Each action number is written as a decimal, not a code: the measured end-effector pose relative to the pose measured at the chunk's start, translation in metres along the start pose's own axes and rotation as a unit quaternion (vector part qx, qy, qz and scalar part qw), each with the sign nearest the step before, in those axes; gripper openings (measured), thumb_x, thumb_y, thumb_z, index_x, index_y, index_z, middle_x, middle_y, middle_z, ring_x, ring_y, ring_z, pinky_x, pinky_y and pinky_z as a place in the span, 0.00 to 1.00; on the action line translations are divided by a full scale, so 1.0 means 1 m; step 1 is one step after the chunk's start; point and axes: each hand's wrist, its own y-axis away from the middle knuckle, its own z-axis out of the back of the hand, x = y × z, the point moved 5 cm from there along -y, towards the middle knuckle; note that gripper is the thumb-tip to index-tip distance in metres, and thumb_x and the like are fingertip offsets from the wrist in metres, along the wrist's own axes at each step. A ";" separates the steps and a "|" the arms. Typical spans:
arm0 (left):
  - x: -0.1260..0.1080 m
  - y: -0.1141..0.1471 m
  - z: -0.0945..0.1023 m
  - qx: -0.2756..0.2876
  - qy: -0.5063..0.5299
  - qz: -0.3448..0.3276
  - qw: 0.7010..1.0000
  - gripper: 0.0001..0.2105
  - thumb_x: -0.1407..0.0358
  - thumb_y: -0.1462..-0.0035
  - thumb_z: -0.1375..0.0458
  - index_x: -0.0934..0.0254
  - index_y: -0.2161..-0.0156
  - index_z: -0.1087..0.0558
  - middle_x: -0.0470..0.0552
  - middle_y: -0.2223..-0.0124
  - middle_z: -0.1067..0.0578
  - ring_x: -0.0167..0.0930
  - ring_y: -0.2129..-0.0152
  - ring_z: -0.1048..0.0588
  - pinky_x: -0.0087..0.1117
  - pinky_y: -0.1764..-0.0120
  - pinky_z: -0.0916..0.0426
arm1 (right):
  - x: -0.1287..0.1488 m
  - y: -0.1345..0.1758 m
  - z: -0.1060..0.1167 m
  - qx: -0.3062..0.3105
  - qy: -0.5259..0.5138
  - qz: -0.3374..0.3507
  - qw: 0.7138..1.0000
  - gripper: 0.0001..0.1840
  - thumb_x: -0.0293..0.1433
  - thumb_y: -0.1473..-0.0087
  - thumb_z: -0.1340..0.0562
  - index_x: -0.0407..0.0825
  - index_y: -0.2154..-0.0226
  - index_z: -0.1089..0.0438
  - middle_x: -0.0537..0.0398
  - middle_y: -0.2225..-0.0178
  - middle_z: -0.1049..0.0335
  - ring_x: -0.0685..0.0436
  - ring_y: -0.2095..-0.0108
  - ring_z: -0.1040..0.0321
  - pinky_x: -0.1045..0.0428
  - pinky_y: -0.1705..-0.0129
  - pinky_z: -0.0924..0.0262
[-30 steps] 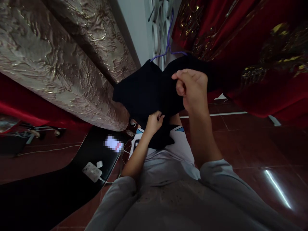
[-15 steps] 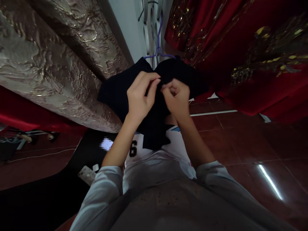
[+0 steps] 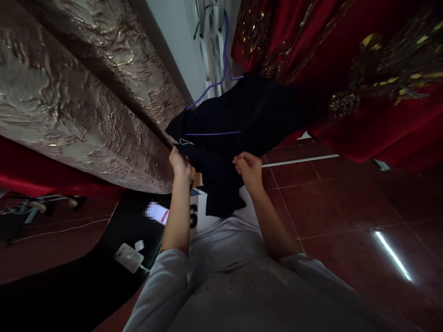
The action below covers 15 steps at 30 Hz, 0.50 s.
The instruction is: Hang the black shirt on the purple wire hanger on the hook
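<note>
A dark garment (image 3: 221,161), nearly black, hangs from a purple hanger (image 3: 224,76). Its front is spread apart, so the hanger's lower bar shows across the inside. My left hand (image 3: 180,163) is closed on the garment's left front edge, next to a small pale triangular outline; the fingertips are partly hidden. At the right front edge, my right hand (image 3: 249,169) has its fingers curled and pressed together on the dark cloth. The lower end of the garment hangs down over my lap.
Patterned beige cloth (image 3: 114,92) hangs on the left, and red cloth with gold sequins (image 3: 363,124) on the right. A white metal frame (image 3: 207,50) holds the hanger. On a black surface at left lie a phone with a lit screen (image 3: 159,214) and a pale phone (image 3: 128,257) with a cable.
My hands have moved apart and lower, the left one outward. The garment's front has opened, baring the hanger bar, and the hanger has tilted down on its left side.
</note>
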 end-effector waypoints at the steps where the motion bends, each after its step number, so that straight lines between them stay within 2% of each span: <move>1: -0.005 0.006 0.001 -0.003 -0.020 -0.054 0.998 0.08 0.67 0.32 0.50 0.62 0.64 0.32 0.45 0.68 0.27 0.26 0.68 0.23 0.26 0.60 0.28 | -0.004 0.001 0.009 -0.020 -0.009 -0.010 1.000 0.07 0.34 0.54 0.39 0.49 0.79 0.33 0.64 0.85 0.43 0.56 0.83 0.50 0.57 0.79 0.57; 3: -0.033 0.020 -0.004 0.003 -0.091 -0.213 0.973 0.08 0.60 0.30 0.50 0.60 0.58 0.32 0.49 0.55 0.24 0.29 0.55 0.22 0.30 0.49 0.29 | -0.008 0.004 0.021 -0.030 -0.016 -0.019 0.999 0.07 0.33 0.56 0.39 0.49 0.81 0.33 0.64 0.85 0.42 0.56 0.83 0.50 0.57 0.79 0.56; 5: -0.066 0.031 -0.016 0.021 -0.188 -0.355 0.915 0.09 0.56 0.31 0.47 0.58 0.52 0.33 0.52 0.42 0.28 0.32 0.42 0.29 0.36 0.39 0.35 | -0.005 0.007 0.020 -0.008 -0.018 -0.013 1.000 0.07 0.32 0.56 0.38 0.49 0.82 0.34 0.64 0.84 0.39 0.56 0.83 0.48 0.57 0.79 0.56; 7: -0.090 0.033 -0.032 0.054 -0.264 -0.408 0.872 0.17 0.57 0.38 0.38 0.58 0.48 0.35 0.55 0.36 0.33 0.35 0.36 0.34 0.39 0.34 0.39 | 0.003 0.012 0.013 0.016 -0.013 0.002 1.000 0.07 0.31 0.56 0.38 0.48 0.81 0.33 0.62 0.83 0.37 0.56 0.83 0.47 0.57 0.79 0.56; 9: -0.104 0.025 -0.042 0.095 -0.303 -0.403 0.858 0.21 0.61 0.44 0.33 0.59 0.47 0.33 0.55 0.38 0.30 0.38 0.38 0.32 0.41 0.34 0.39 | 0.011 0.017 0.002 0.041 -0.003 0.015 0.999 0.06 0.31 0.55 0.38 0.48 0.80 0.31 0.61 0.82 0.34 0.56 0.83 0.45 0.57 0.79 0.55; 10: -0.107 0.018 -0.043 0.113 -0.307 -0.387 0.862 0.19 0.63 0.44 0.33 0.60 0.49 0.30 0.54 0.41 0.27 0.38 0.40 0.30 0.40 0.34 0.39 | 0.013 0.020 -0.004 0.053 0.002 0.019 0.998 0.06 0.31 0.54 0.37 0.48 0.79 0.30 0.61 0.81 0.33 0.56 0.82 0.45 0.57 0.79 0.55; 12: -0.106 0.003 -0.033 0.122 -0.268 -0.332 0.896 0.09 0.65 0.42 0.38 0.61 0.56 0.26 0.52 0.50 0.23 0.37 0.45 0.26 0.40 0.35 0.37 | 0.016 0.025 -0.012 0.076 0.011 0.022 0.997 0.06 0.31 0.53 0.37 0.48 0.78 0.29 0.61 0.81 0.34 0.55 0.82 0.44 0.57 0.78 0.54; 15: -0.081 -0.015 -0.002 0.104 -0.142 -0.169 0.970 0.04 0.65 0.42 0.42 0.62 0.64 0.27 0.50 0.60 0.22 0.34 0.54 0.22 0.36 0.42 0.30 | 0.012 0.028 -0.015 0.087 0.014 0.020 0.996 0.06 0.30 0.51 0.38 0.48 0.77 0.29 0.62 0.82 0.36 0.55 0.82 0.45 0.57 0.78 0.54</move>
